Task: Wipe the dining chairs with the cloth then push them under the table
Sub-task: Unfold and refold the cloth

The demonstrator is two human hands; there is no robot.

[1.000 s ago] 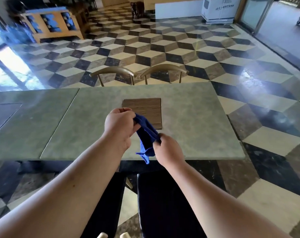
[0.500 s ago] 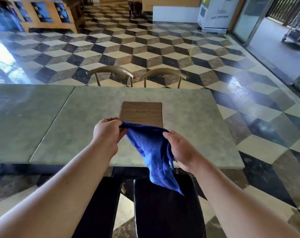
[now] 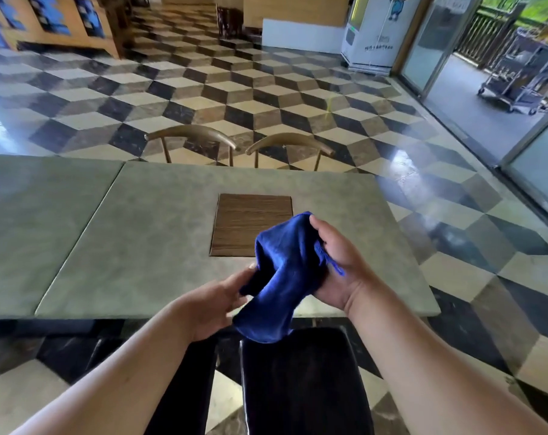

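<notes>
The left hand [image 3: 210, 306] reaches in low over the near edge of the grey worktop [image 3: 134, 233]. Its thumb lies on top of a dark fold of the blue cloth [image 3: 285, 277] and its fingers [image 3: 232, 304] run beneath that fold, fairly straight and close together. I cannot tell whether they pinch it. Below these fingers a dark chair seat [image 3: 185, 387] sits partly under the worktop edge.

The cloth hangs bunched between the two hands, its loose end drooping just over the second dark seat [image 3: 301, 384], which stands right beside the first. Beyond the cloth, a brown wood-grain panel [image 3: 250, 224] is set flush into the worktop.

The right hand [image 3: 341, 271] is raised higher, palm turned inward, and the cloth is draped over it. Its fingers [image 3: 321, 230] curl round the upper bundle, gripping it, with one fingertip at the cloth's top corner.

Well beyond both sets of fingers, across the worktop, the curved backs of two wooden chairs [image 3: 191, 135] rise above the far edge, side by side. Past them stretches a cube-patterned tiled floor [image 3: 266, 89], with a white machine [image 3: 370, 32] far off to the right of the right fingers.
</notes>
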